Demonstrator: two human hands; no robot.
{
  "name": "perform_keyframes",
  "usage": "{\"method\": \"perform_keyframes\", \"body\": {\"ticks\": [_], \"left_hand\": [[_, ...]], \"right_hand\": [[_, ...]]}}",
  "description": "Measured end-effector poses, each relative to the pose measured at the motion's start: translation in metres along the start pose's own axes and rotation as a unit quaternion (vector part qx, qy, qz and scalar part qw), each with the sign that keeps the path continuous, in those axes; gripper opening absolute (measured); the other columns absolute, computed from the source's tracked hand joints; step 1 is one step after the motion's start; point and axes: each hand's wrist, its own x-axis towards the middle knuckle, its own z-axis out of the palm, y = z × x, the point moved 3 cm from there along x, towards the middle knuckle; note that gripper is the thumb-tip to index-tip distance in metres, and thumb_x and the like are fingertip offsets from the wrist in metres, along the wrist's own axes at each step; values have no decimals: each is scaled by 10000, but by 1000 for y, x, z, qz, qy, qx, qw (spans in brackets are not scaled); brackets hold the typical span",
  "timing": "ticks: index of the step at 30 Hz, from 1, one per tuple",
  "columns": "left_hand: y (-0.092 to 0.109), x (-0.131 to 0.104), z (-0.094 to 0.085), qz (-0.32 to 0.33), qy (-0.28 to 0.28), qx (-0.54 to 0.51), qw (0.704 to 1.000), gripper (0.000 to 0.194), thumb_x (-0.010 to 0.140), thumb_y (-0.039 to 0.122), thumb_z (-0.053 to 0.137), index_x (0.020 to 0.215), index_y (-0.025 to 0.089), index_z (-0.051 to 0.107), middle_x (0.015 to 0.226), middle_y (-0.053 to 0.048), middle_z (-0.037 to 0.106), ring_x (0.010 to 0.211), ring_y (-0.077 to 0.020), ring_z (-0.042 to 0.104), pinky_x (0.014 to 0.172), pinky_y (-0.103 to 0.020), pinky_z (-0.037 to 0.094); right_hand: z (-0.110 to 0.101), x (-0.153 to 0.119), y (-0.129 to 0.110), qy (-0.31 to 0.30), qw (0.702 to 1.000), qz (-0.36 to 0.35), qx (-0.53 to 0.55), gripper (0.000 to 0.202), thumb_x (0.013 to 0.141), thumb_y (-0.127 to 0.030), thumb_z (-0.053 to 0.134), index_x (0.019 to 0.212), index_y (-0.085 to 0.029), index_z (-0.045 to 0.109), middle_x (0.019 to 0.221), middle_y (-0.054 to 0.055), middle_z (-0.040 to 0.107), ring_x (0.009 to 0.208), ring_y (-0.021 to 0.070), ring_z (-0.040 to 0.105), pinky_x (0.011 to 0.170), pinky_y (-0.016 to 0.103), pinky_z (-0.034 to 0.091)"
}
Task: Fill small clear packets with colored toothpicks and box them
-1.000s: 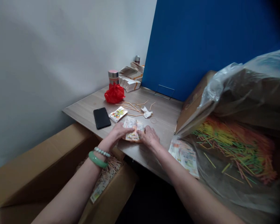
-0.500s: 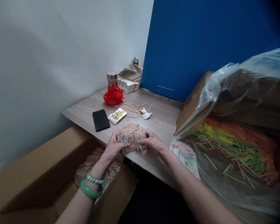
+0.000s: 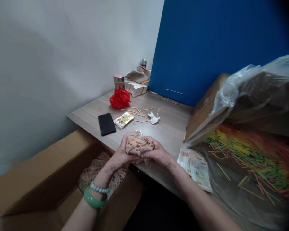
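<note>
Between both hands, over the table's front edge, is a bundle of small patterned packets with serrated edges. My left hand grips its left side, thumb in front. On the right side my right hand grips the same bundle, its thumb near the left one. More such packets lie in the open cardboard box below my left forearm. Flat printed packets rest on the table to the right of my right hand.
Behind the hands on the table are a black phone, a printed packet, a red bag, loose straws and crumpled paper. A plastic-lined box with colourful straws stands right.
The bundle has been tilted, so its stacked edges now face up instead of its printed faces. Both hands have closed in around it. The view has shifted slightly.
</note>
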Motion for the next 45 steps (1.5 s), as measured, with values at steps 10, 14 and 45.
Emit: {"method": "perform_keyframes", "body": {"ticks": [10, 14, 45], "left_hand": [[11, 18, 0, 19, -27, 122, 992, 671, 567, 240, 895, 1190, 165, 658, 1235, -117, 684, 1169, -308, 619, 1089, -465, 441], [8, 5, 3, 40, -15, 130, 991, 629, 591, 249, 883, 1175, 160, 667, 1199, -109, 698, 1120, -296, 641, 1063, -467, 456], [15, -93, -89, 55, 130, 94, 986, 710, 593, 247, 880, 1226, 106, 592, 1213, -129, 700, 1123, -286, 661, 1016, -446, 508]], "right_hand": [[-17, -3, 4, 47, 992, -45, -110, 504, 603, -332, 808, 1023, -222, 551, 953, 5, 687, 881, 193, 638, 837, 340, 522], [-13, -8, 2, 37, 987, -70, -143, 481, 632, -329, 813, 1035, -227, 573, 970, 8, 676, 891, 193, 636, 857, 344, 515], [107, -3, 32, -88, 955, -99, -264, 623, 698, -393, 802, 1226, -250, 503, 1251, 82, 632, 1172, 289, 602, 1005, 496, 509]]}}
